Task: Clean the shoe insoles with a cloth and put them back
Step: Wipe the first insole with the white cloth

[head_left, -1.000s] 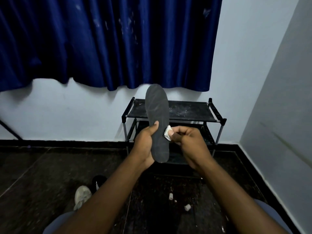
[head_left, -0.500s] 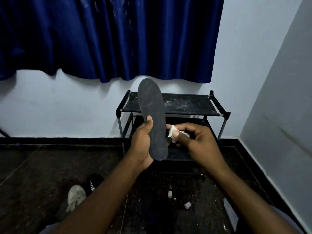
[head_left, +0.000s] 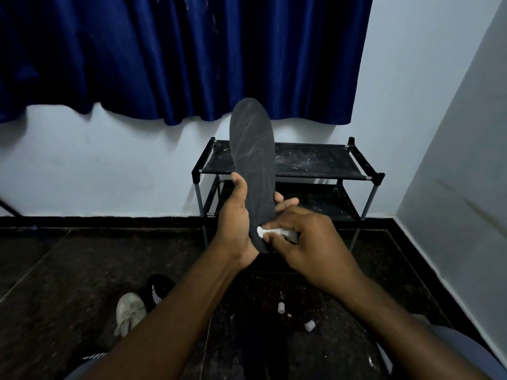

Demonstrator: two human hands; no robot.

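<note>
A dark grey insole (head_left: 253, 157) stands upright in front of me, toe end up, faint streaks on its face. My left hand (head_left: 237, 223) grips its lower half from the left, thumb on the front edge and fingertips showing past the right edge. My right hand (head_left: 304, 242) pinches a small white cloth (head_left: 274, 232) and presses it against the insole's heel end. On the floor at lower left lie a pale shoe (head_left: 130, 312) and a black shoe with white stripes (head_left: 157, 290).
A black two-tier shoe rack (head_left: 315, 163) stands against the white wall behind the insole, under a blue curtain (head_left: 178, 56). Two small white bits (head_left: 281, 308) lie on the dark floor. A wall closes the right side.
My right hand with the cloth has slid down from the insole's middle right edge to its heel end. The insole stays upright in my left hand.
</note>
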